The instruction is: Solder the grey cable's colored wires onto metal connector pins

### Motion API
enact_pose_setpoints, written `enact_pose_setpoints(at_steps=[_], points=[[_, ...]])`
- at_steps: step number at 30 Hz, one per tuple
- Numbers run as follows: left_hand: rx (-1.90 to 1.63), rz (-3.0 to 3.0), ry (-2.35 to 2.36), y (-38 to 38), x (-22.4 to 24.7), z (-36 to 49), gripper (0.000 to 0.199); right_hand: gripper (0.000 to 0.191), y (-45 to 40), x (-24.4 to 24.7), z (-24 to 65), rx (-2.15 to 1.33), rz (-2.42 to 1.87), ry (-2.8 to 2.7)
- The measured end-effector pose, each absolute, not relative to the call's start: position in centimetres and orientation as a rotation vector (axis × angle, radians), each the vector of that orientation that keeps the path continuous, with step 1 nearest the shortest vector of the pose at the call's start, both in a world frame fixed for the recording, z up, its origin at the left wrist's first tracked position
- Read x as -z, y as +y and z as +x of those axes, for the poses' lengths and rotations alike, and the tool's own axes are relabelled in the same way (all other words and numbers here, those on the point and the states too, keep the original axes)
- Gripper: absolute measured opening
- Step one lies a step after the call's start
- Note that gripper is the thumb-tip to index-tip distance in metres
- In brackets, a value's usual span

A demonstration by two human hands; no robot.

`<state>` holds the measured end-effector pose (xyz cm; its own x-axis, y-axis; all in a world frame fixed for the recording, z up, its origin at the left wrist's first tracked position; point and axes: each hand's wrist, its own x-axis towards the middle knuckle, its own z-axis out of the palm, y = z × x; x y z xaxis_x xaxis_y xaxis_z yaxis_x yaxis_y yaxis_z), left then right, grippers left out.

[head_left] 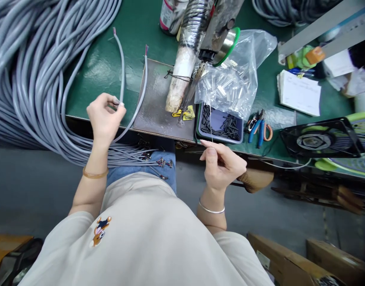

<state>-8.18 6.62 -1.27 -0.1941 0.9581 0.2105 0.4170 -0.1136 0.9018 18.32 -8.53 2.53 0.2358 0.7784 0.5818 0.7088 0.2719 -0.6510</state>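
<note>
My left hand (106, 119) is closed in a pinch on a grey cable (122, 67), whose stripped end with thin coloured wires points away from me. Just to its right lies a second grey cable (144, 85) with a bared end. My right hand (222, 163) pinches a thin solder wire (211, 119) that runs down from a green-rimmed spool (230, 47). Between the hands, a soldering iron (190, 92) slants tip-down over a brown board (158, 99), close to a yellow sponge (188, 113).
Grey cable coils (36, 67) fill the left. A foil-wrapped duct (185, 59) stands beside the iron. A bag of clear pieces (230, 83) rests over a bin (237, 133) of black tubes. Pliers (261, 129), paper (300, 93) and a fan (319, 139) are right. Cables with connectors (134, 155) cross my lap.
</note>
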Motion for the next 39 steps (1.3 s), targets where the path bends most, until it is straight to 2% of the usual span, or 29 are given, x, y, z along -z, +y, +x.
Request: enact_pose_setpoints(at_steps=[2, 7, 12, 14, 21, 26, 31, 35, 39], points=[[-1.397, 1.300, 1.345, 5.0, -0.5, -8.4, 0.025, 0.020, -8.5, -2.5, 18.6, -0.115, -1.441, -1.427], [-1.166, 1.332, 0.896, -0.5, -4.7, -9.2, 0.022, 0.025, -7.7, -3.2, 18.6, -0.307, -1.418, -1.264], [-0.779, 1.574, 0.655, -2.9, -3.3, -9.7, 0.016, 0.055, -6.3, -4.0, 18.8, -0.662, -1.155, -1.106], [-0.670, 1.627, 0.662, -3.3, -2.2, -10.1, 0.016, 0.059, -6.0, -4.1, 19.6, -0.782, -1.076, -1.035], [-0.463, 1.556, 0.869, -5.0, 0.3, -13.4, 0.013, 0.058, -6.0, -3.8, 21.3, -0.914, -1.122, -0.828], [-0.234, 1.573, 0.905, -5.0, 1.5, -13.3, 0.019, 0.038, -6.6, -3.6, 19.9, -0.950, -1.182, -0.908], [-0.453, 1.401, 0.802, -4.3, 1.1, -6.5, 0.040, 0.027, -7.1, -3.2, 17.7, -1.028, -1.305, -1.275], [-0.771, 1.090, 0.793, -3.7, -0.2, -0.7, 0.036, 0.020, -7.2, -2.8, 16.3, -0.710, -1.389, -1.474], [-0.916, 1.025, 0.853, -3.5, -0.7, 0.7, 0.036, 0.021, -7.2, -2.4, 16.4, -0.560, -1.458, -1.306]])
